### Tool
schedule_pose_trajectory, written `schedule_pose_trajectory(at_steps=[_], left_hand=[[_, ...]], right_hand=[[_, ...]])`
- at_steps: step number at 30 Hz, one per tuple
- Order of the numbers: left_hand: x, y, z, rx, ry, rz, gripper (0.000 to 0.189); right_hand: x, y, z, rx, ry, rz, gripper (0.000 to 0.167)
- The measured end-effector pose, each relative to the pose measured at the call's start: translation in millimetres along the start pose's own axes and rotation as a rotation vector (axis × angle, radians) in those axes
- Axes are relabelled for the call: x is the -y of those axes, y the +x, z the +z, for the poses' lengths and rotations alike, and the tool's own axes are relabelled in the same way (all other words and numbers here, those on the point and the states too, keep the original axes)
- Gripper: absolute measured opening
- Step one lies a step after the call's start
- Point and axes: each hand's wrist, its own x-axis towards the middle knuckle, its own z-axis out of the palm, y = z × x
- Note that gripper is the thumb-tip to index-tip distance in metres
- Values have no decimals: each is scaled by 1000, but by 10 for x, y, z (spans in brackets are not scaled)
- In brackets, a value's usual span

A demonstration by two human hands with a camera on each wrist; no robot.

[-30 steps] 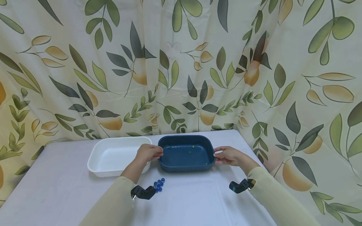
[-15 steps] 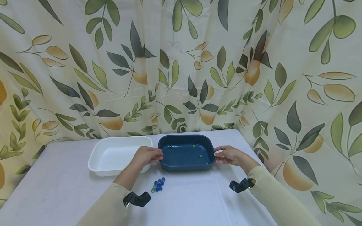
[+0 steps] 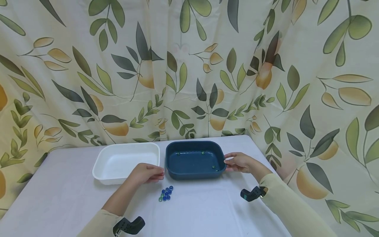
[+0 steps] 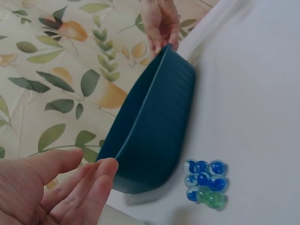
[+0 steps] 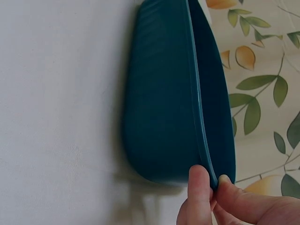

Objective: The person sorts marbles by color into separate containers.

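Note:
A dark blue plastic tub [image 3: 195,177] stands on the white-covered table, with several small green marbles [image 3: 203,153] scattered on its floor. My right hand [image 3: 239,162] pinches the rim at the tub's right end, thumb over the edge and fingers outside, as the right wrist view shows. Apart from the tub's left end, my left hand [image 3: 148,173] hovers by the front right corner of a white tub [image 3: 111,181]; its thumb and fingers are spread with nothing between them. Nearer the front lies a tight group of glass marbles [image 3: 166,193], mostly blue with some green [image 4: 212,198].
The white tub sits just left of the blue one, its near right side partly hidden by my left hand. A leaf-and-fruit patterned curtain [image 3: 183,108] hangs behind the table [image 3: 207,210]. Each wrist carries a black strap mount [image 3: 251,194].
My left hand has let go of the blue tub's left end and drawn back toward the front left. One green marble inside has rolled right. My right hand stays on the rim.

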Motion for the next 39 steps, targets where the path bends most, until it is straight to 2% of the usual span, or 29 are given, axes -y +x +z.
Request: schedule_pose_trajectory(at_steps=[5,14,19,27,32,36,39], left_hand=[[161,-94,-11,7,60,-4,25],[459,-101,-23,-13,70,-12,21],[550,-98,-4,-22,85,2,18],[716,-105,22,21,136,46,18],[769,-139,64,32,149,65,20],[801,-164,116,-14,185,77,20],[826,-187,153,-66,248,109,22]], right_hand=[[-4,14,3,-6,0,-1,49],[2,6,3,10,10,-15,50],[-2,8,3,12,9,-17,50],[-15,15,1,11,5,-18,49],[-23,22,-4,1,-3,-9,49],[-18,23,2,-8,-11,-3,48],[-17,29,2,-6,-11,-6,49]])
